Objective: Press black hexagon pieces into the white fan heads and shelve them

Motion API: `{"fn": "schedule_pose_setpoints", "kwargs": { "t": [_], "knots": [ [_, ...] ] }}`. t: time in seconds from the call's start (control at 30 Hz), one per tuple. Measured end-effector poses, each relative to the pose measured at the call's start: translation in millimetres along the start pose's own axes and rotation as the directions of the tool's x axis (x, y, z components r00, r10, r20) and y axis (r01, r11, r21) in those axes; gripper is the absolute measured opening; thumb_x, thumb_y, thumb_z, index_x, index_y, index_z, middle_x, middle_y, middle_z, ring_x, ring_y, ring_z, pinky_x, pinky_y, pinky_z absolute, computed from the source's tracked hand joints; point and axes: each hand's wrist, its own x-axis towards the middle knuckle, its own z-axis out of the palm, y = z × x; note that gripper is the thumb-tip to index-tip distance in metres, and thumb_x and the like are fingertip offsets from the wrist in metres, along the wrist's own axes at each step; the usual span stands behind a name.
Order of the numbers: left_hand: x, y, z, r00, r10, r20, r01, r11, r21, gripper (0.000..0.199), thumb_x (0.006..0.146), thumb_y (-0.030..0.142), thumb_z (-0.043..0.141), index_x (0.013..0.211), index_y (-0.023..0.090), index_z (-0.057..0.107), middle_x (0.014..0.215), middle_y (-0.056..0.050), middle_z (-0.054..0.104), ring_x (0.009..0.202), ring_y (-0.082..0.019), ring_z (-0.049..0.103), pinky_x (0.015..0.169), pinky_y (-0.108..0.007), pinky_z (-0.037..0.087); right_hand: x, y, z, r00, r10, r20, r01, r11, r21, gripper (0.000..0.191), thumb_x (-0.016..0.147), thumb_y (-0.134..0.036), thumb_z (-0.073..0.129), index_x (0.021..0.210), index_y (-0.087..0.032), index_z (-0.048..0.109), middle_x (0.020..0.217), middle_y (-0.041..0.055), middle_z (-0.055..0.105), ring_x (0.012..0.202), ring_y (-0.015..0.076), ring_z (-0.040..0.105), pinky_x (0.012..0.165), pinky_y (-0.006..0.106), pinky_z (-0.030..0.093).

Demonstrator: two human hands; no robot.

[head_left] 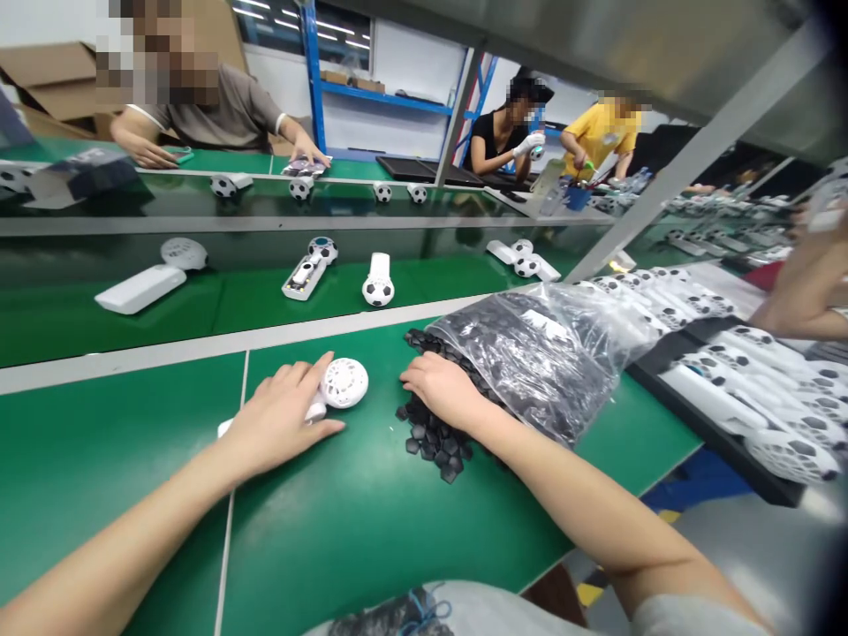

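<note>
The left hand [282, 415] is closed loosely over the white unit [344, 382], its palm hiding most of the handle and its thumb spread below the neck; the round, slotted head shows past the fingers, facing up. The unit lies on the green table [318, 530]. The right hand [441, 384] reaches into the black chips [434, 442], fingers curled down; whether one is pinched, I cannot tell.

The chips spill from the mouth of a clear bag [530, 353] just beyond that hand. The loose grip could let the head roll if it is pressed off-centre. The chips lie overlapped, so two might come up together, or a drag of the wrist might scatter some. A nudge to the soft bag could pour out more.

Further right, a black tray [712, 428] holds similar units packed close; a bump there might knock them about. Ahead, more units lie on the belt [231, 309], where chips flicked too far could land.
</note>
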Motion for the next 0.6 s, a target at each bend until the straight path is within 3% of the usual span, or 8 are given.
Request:
{"fn": "schedule_pose_setpoints", "kwargs": {
  "t": [0.07,0.13,0.2,0.3,0.4,0.5,0.57,0.6],
  "knots": [
    [16,-23,-10.9,0.998,-0.012,-0.055,0.002,0.984,-0.176,0.081,0.072,0.060,0.051,0.138,0.020,0.024,0.130,-0.011,0.043,0.115,-0.029,0.044,0.091,-0.038,0.040,2,0,1,0.997,-0.075,-0.019,0.074,0.995,-0.074,0.020,0.087,-0.016,0.046,0.085,-0.014,0.066,0.081,0.0101,0.060,0.079,0.0210,0.051,0.069,0.031,0.042],
    [37,-58,-26.6,0.965,-0.182,-0.190,0.134,0.961,-0.241,0.076,0.074,0.061,0.047,0.135,0.021,0.028,0.135,-0.009,0.039,0.120,-0.026,0.040,0.095,-0.035,0.038,3,0,5,0.992,-0.114,-0.061,0.106,0.986,-0.128,0.021,0.086,-0.013,0.044,0.083,-0.014,0.065,0.079,0.0105,0.059,0.076,0.0218,0.050,0.068,0.033,0.042],
    [55,-101,-44.6,0.836,-0.444,-0.322,0.403,0.896,-0.189,0.077,0.073,0.060,0.050,0.134,0.017,0.029,0.135,-0.012,0.039,0.124,-0.029,0.035,0.099,-0.038,0.033,4,3,11,0.987,-0.113,-0.118,0.096,0.985,-0.141,0.023,0.084,-0.009,0.043,0.084,-0.015,0.065,0.078,0.0105,0.058,0.074,0.0220,0.050,0.067,0.033,0.043],
    [67,-164,-64.4,0.664,-0.640,-0.387,0.634,0.756,-0.163,0.081,0.072,0.057,0.053,0.134,0.011,0.027,0.137,-0.022,0.033,0.126,-0.038,0.027,0.097,-0.051,0.029,5,9,22,0.980,-0.077,-0.182,0.069,0.996,-0.049,0.027,0.082,-0.005,0.041,0.090,-0.017,0.063,0.083,0.0088,0.059,0.079,0.0218,0.052,0.071,0.033,0.045],
    [68,-204,-65.8,0.572,-0.736,-0.363,0.744,0.652,-0.150,0.083,0.070,0.055,0.058,0.131,0.008,0.030,0.129,-0.024,0.041,0.120,-0.041,0.036,0.090,-0.055,0.034,5,12,26,0.984,0.016,-0.179,0.010,0.990,0.142,0.021,0.084,-0.010,0.043,0.091,-0.020,0.060,0.084,0.0070,0.059,0.080,0.0216,0.054,0.071,0.034,0.047],
    [72,-217,-57.5,0.587,-0.740,-0.328,0.754,0.647,-0.110,0.060,0.077,0.051,0.055,0.121,0.012,0.044,0.118,-0.016,0.052,0.108,-0.031,0.049,0.086,-0.050,0.040,3,7,15,0.989,0.065,-0.132,-0.018,0.944,0.329,0.014,0.085,-0.015,0.044,0.082,-0.022,0.057,0.081,0.0051,0.058,0.079,0.0202,0.055,0.069,0.033,0.047],
    [72,-214,-52.6,0.642,-0.694,-0.326,0.714,0.696,-0.077,0.049,0.081,0.048,0.050,0.112,0.011,0.050,0.114,-0.014,0.054,0.104,-0.027,0.052,0.086,-0.047,0.041,1,-1,2,0.990,0.056,-0.127,0.006,0.897,0.441,0.014,0.086,-0.016,0.044,0.082,-0.022,0.056,0.083,0.0044,0.058,0.080,0.0185,0.056,0.072,0.032,0.047],
    [69,-210,-50.6,0.694,-0.641,-0.327,0.659,0.749,-0.067,0.049,0.082,0.049,0.047,0.109,0.008,0.051,0.112,-0.016,0.055,0.104,-0.028,0.052,0.085,-0.047,0.041,0,-6,-5,0.990,0.052,-0.130,0.019,0.870,0.493,0.014,0.086,-0.016,0.044,0.083,-0.022,0.057,0.084,0.0043,0.058,0.082,0.0176,0.056,0.074,0.031,0.047]
  ]
}}
